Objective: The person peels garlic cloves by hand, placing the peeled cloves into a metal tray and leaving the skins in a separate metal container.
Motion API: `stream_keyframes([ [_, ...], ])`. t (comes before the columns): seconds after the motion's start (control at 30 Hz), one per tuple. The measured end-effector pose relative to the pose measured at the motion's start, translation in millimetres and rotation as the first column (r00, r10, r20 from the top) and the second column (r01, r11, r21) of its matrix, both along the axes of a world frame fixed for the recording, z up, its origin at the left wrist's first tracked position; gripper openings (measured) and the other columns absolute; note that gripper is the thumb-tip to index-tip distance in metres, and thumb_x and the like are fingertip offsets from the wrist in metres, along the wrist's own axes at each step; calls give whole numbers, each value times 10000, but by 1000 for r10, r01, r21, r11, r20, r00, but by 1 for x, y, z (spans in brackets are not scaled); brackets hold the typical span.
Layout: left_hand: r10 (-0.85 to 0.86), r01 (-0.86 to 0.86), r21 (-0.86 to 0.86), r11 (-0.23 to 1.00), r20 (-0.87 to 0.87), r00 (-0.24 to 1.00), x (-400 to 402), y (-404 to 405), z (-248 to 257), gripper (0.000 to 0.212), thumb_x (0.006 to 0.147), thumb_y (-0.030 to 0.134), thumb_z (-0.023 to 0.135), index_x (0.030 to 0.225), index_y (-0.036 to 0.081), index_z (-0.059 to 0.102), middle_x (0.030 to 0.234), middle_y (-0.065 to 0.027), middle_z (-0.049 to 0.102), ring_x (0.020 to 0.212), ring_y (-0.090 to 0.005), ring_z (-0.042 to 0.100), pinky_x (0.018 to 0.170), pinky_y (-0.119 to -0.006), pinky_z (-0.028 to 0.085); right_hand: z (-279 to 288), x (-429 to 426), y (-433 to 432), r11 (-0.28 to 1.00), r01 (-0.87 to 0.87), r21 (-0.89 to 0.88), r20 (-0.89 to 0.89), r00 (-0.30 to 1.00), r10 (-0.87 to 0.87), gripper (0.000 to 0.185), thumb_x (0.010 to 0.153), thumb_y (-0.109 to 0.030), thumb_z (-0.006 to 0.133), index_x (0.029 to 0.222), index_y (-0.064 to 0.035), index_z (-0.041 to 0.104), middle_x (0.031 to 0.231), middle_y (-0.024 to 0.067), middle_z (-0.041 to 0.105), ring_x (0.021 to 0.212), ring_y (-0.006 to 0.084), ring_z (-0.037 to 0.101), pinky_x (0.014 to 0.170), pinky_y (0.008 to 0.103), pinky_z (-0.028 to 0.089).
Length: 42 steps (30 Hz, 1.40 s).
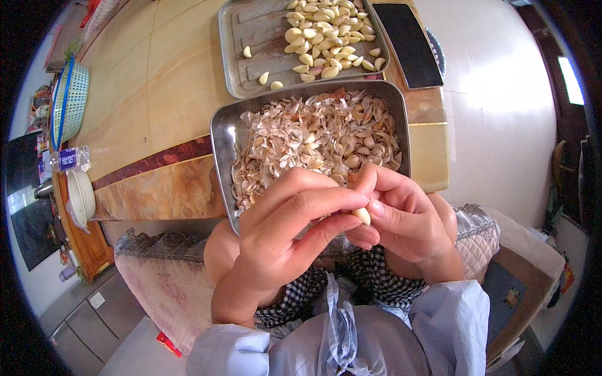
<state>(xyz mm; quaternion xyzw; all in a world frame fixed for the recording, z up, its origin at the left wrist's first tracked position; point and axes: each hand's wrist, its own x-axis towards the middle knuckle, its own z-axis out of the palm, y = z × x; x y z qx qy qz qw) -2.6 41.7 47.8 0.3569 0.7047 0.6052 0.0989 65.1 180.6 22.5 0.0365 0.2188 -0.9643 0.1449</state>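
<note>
Between my two hands I hold a pale garlic clove [362,215] by its edges. The thumb and fingers of my left hand [291,221] pinch it from one side. My right hand [404,216] grips it from the other side with thumb and forefinger. Both hands are over the near edge of a metal tray [223,155] heaped with papery garlic skins [301,136], some cloves among them. Beyond it, a second metal tray [254,33] carries a pile of peeled garlic cloves [329,37], mostly on its right side, with a few loose ones at the left.
A black-screened phone [407,44] lies right of the far tray on the marble-patterned table [183,61]. At the left are a blue-rimmed plastic basket [70,103], a plastic bottle [70,159] and a white bowl [81,197]. A quilted seat cover [160,286] is beneath me.
</note>
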Motion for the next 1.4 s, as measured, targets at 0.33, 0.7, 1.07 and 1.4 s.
stream_keyframes([
  [0.33,-10,-20,97,995,293,956,6,-3,-2,172,699,12,631,845,3,541,788,-68,534,669,-112,506,576,-202,394,13,2,-3,838,293,460,-245,949,-197,195,806,-64,516,947,27,419,786,77,533,721,125,526,654,226,422],
  [0.7,-178,-28,355,935,533,827,12,0,-6,159,770,33,565,892,-9,473,809,-80,510,704,-108,476,610,-195,383,7,-3,1,403,649,645,-684,725,-74,195,696,45,594,858,23,488,740,132,557,632,217,544,571,282,432],
  [1.07,-124,-22,250,968,550,826,12,-2,-6,147,769,58,576,873,-10,497,802,-62,542,693,-83,535,600,-184,437,10,-4,4,85,824,560,-823,541,173,191,624,37,601,792,77,520,680,152,567,563,240,546,489,289,459],
  [1.4,-92,-1,189,982,483,871,11,-5,-6,138,759,37,582,866,-12,510,782,-65,559,672,-79,531,574,-177,425,6,-4,6,35,844,535,-830,517,207,222,607,-1,592,805,80,532,677,143,567,566,237,551,477,290,467],
])
